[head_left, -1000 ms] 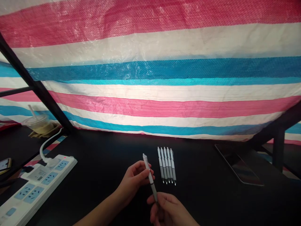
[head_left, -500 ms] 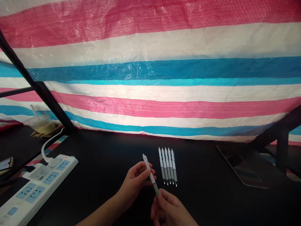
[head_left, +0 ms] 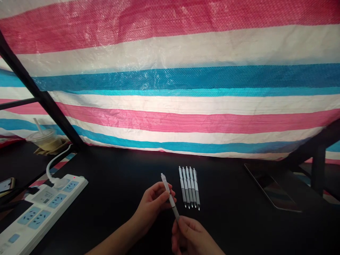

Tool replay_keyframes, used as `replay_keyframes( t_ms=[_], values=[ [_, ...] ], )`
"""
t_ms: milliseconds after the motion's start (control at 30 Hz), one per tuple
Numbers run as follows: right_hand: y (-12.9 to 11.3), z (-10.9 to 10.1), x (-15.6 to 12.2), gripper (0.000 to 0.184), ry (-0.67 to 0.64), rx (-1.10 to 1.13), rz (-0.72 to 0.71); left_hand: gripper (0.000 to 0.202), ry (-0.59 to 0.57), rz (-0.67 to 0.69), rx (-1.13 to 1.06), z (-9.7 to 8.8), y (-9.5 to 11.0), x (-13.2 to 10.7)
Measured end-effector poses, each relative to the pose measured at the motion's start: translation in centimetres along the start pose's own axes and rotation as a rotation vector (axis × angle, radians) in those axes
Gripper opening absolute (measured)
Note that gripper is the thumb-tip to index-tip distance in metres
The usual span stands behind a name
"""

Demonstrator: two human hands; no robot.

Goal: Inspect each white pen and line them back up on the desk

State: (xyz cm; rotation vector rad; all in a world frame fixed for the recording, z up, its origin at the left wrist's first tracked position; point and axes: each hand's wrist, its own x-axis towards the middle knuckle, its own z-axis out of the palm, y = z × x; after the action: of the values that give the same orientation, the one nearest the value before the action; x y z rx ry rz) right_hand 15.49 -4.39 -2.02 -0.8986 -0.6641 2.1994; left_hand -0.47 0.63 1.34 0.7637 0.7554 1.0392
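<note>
Slender white-and-grey plastic click pen, held obliquely over the black table: fingers of the left hand pinch its white barrel, those of the right hand its grey lower end. Nearby, five white-and-grey click pens lie parallel.

Remotely, I identify an improvised workspace, exact type indeterminate. Indicators: striped tarpaulin behind a black surface carrying a power strip.

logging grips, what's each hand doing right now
Left hand: closed, holding a pen by its white barrel.
Right hand: closed, holding the same pen's grey end.
</note>
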Motion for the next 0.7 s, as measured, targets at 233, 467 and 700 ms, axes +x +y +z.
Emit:
replay_keyframes(
  t_ms=[233,467,700],
  values=[
    [0.3,-0.2,-0.1,0.049,-0.017,0.012,0.020,0.021,-0.032,-0.001,0.018,0.1,0.0,0.0],
    [-1.8,1.2,-1.0,0.059,-0.136,0.217,0.100,0.056,0.014,0.050,0.188,-0.2,0.2,0.2],
    [-1.6,0.8,-1.0,0.060,-0.179,0.247,0.105,0.059,-0.065,0.027,0.219,-0.1,0.6,0.1]
  ],
)
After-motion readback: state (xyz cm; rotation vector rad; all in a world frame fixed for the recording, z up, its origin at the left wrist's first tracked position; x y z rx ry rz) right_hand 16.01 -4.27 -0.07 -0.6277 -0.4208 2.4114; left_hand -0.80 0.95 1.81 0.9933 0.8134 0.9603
